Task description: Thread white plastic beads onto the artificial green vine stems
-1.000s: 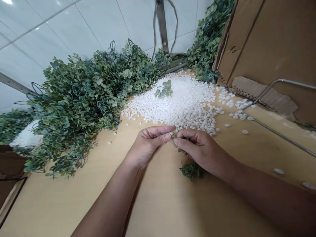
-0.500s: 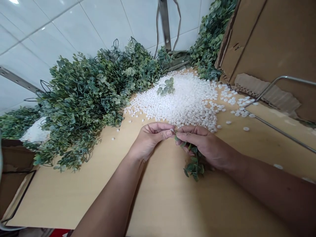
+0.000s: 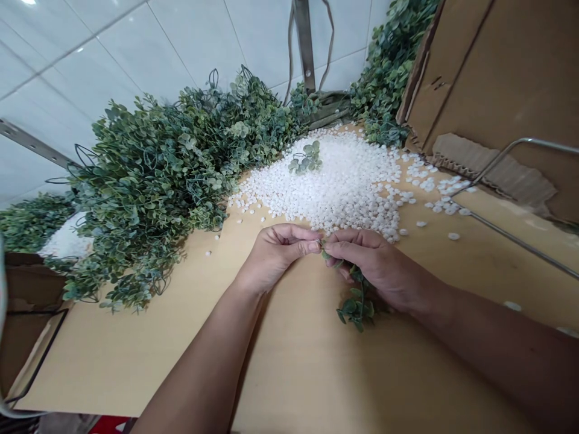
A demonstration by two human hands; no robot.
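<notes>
My right hand (image 3: 366, 256) grips a green leafy sprig (image 3: 357, 307) near one end, between thumb and fingers, and the leaves hang below the palm. The thumb and forefinger of my left hand (image 3: 280, 250) are pinched on a small white piece at the tip of the sprig; its shape is mostly hidden by the fingertips. Both hands meet fingertip to fingertip over the wooden table (image 3: 298, 361). Just beyond them lies a heap of small white plastic pieces (image 3: 335, 181), with a loose leaf cluster (image 3: 311, 157) on top.
A large pile of green foliage (image 3: 167, 163) fills the back left. More foliage (image 3: 389, 72) stands at the back right beside a cardboard box (image 3: 502, 78). A metal wire frame (image 3: 515, 241) juts in at the right. Tiled wall (image 3: 181, 36) rises behind.
My left fingertips have moved very slightly right, closer to my right fingertips. The view has shifted a little; both hands keep their grips.
</notes>
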